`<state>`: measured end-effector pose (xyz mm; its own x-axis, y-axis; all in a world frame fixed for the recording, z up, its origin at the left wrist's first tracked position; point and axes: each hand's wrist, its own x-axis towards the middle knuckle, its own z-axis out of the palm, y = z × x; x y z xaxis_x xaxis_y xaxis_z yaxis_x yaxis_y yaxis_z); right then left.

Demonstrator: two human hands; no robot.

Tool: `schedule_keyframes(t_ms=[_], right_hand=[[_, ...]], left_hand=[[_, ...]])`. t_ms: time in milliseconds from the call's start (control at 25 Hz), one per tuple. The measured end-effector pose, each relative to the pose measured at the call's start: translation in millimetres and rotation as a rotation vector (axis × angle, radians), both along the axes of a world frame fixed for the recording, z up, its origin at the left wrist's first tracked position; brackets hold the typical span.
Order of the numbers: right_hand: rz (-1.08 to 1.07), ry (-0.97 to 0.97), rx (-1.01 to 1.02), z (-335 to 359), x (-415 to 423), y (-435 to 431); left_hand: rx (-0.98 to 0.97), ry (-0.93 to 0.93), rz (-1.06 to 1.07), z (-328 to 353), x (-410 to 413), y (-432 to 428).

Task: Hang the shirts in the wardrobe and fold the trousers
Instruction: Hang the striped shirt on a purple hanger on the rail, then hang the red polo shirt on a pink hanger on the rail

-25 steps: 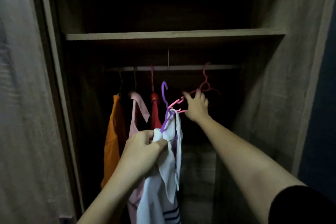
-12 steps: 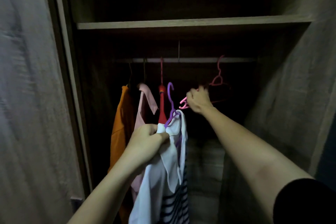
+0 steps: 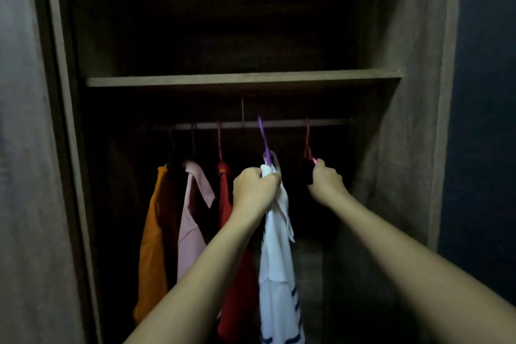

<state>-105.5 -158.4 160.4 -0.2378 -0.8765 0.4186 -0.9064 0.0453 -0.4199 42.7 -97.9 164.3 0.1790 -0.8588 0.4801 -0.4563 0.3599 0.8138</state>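
Note:
A white shirt with dark stripes hangs on a purple hanger, whose hook reaches up to the wardrobe rail. My left hand grips the shirt's collar just under the hook. To the right, my right hand grips an empty pink hanger that hangs from the same rail. An orange shirt, a pale pink shirt and a red shirt hang on the rail to the left.
A wooden shelf runs across just above the rail. The wardrobe's side walls stand at left and right. Dark space lies between the white shirt and the right wall.
My left hand has lifted the white shirt so the purple hook reaches the rail. My right hand slid the pink hanger rightward along the rail and now grips it upright.

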Motion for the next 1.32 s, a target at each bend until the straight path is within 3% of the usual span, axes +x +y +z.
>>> schedule_keyframes(t_ms=[120, 320, 680, 920, 1040, 1120, 1320], right_hand=[[0.002, 0.124, -0.086, 3.5, -22.3, 13.2], [0.048, 0.113, -0.084, 11.8, -41.8, 30.1], [0.08, 0.088, -0.11, -3.7, -59.0, 21.5], [0.074, 0.113, -0.107, -10.7, -61.8, 21.7], [0.039, 0.269, -0.328, -14.6, -41.6, 28.1], [0.126, 0.321, -0.476, -25.1, -9.0, 36.4], [0.502, 0.232, -0.49, -69.7, 120.8, 61.1]], left_hand=[[-0.012, 0.054, 0.042, 20.0, -24.9, -24.7], [0.037, 0.112, 0.07, 44.5, -49.7, -48.6], [0.127, -0.191, 0.164, -0.2, -61.1, -114.4], [0.133, -0.17, 0.125, -11.2, -56.2, -116.7], [-0.027, -0.093, 0.056, -12.1, -40.1, -92.9], [-0.132, -0.061, 0.074, -15.6, -14.6, -67.2], [-0.27, -0.109, 0.263, -47.1, 103.2, 9.2]])
